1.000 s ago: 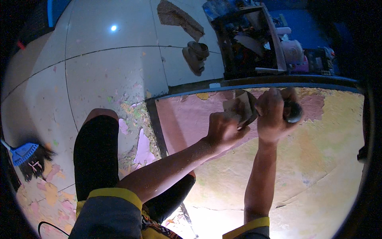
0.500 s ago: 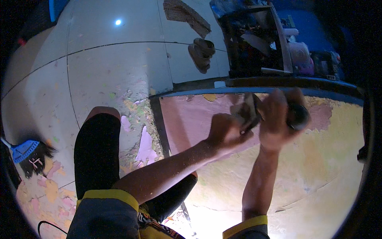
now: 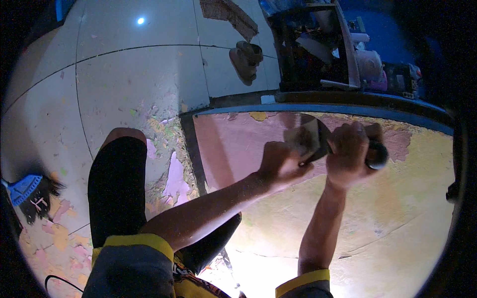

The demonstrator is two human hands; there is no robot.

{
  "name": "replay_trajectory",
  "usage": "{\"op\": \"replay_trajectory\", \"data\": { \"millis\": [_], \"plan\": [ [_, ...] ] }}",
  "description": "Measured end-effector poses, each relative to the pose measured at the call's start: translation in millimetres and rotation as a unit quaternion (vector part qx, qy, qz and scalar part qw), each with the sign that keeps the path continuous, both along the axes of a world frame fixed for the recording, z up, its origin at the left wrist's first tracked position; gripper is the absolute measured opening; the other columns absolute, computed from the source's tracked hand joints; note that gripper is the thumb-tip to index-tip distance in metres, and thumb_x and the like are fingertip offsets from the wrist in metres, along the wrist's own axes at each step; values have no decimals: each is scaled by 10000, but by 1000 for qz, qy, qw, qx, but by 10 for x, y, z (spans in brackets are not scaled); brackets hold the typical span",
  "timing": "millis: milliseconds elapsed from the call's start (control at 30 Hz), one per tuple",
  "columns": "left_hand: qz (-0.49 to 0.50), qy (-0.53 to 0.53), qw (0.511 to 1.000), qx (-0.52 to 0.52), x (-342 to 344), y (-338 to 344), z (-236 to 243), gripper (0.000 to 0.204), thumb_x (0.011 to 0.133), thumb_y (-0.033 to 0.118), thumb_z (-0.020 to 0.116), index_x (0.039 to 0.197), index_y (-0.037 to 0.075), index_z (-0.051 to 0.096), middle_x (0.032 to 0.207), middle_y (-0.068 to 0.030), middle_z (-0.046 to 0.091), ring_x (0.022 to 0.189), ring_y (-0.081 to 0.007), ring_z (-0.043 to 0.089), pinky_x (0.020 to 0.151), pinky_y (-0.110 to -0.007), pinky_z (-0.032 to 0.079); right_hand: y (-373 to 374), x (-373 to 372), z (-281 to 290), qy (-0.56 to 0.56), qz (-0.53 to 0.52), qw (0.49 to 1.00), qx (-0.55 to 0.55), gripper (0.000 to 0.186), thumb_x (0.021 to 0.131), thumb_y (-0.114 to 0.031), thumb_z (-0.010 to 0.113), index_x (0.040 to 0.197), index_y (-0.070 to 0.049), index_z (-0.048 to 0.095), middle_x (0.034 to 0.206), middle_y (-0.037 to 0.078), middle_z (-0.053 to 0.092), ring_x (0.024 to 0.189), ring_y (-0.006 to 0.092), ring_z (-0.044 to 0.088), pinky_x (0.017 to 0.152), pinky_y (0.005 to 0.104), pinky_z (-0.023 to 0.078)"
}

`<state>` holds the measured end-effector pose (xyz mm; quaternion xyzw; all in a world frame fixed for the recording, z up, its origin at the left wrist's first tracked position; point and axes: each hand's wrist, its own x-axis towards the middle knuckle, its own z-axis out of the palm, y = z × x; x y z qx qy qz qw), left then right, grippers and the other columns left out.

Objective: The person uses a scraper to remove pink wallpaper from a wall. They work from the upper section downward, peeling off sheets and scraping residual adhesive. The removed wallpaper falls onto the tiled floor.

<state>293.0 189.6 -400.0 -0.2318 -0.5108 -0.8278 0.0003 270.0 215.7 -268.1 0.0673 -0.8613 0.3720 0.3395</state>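
My right hand [image 3: 349, 156] is wrapped round the dark handle of a wide-bladed paint scraper [image 3: 309, 140]; the handle's rounded black end sticks out past the fist. Its flat blade lies over the pink paint on a wall [image 3: 397, 198], the rest of which shows a yellowish surface. Closed fingers of my left hand [image 3: 279, 168] are at the blade's lower corner and seem to pinch it, though the blade partly blurs. Along the upper part of the wall, the pink paint [image 3: 238, 136] ends in a ragged edge.
Paint flakes [image 3: 176, 176] litter the tiled floor beside the wall. At the left lies a blue broom [image 3: 26, 189] with black bristles. Sandals [image 3: 246, 62] and a brown mat [image 3: 231, 17] lie farther off. A dark open cabinet [image 3: 313, 54] stands beyond the blue ledge [image 3: 298, 108].
My right hand has shifted slightly down with the scraper, and the blade now shows flatter and clearer. My left hand stays at the blade's corner. The whole view has shifted a little.
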Motion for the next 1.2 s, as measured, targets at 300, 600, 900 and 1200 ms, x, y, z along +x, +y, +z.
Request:
{"op": "replay_trajectory", "data": {
  "millis": [300, 600, 900, 1200],
  "plan": [
    [40, 26, 999, -9, -66, -19, -51, 235, 750, 304, 742, 799, 85, 673, 648, -138, 626, 573, -341, 631, 533, -432, 486, -15, -58, -63, 63, -17, 983, 169, 82, 890, 49, 529, 846, -1, 481, 592, 34, 458, 490, 61, 404, 404, 225, 300],
    [11, 38, 998, -39, -38, -22, -201, 267, 750, 296, 761, 898, 88, 685, 731, -128, 671, 639, -295, 671, 565, -396, 520, 143, 49, -179, 35, -62, 989, 131, 191, 876, 48, 528, 744, -35, 418, 541, 28, 440, 453, 65, 415, 400, 241, 299],
    [14, 49, 996, -74, -39, 53, -308, 352, 706, 318, 765, 877, 23, 678, 697, -156, 653, 648, -314, 664, 616, -423, 520, 12, 80, -193, -8, -76, 997, -2, 216, 843, -39, 608, 675, -7, 476, 656, 42, 530, 614, 99, 493, 558, 233, 423],
    [-10, -23, 998, -65, -33, -49, -360, 324, 705, 321, 768, 805, 26, 681, 664, -149, 647, 621, -302, 659, 582, -409, 513, -25, 5, -316, -4, -102, 991, 92, 137, 840, 62, 584, 849, 5, 459, 656, 63, 523, 554, 94, 476, 489, 247, 378]
  ]
}}
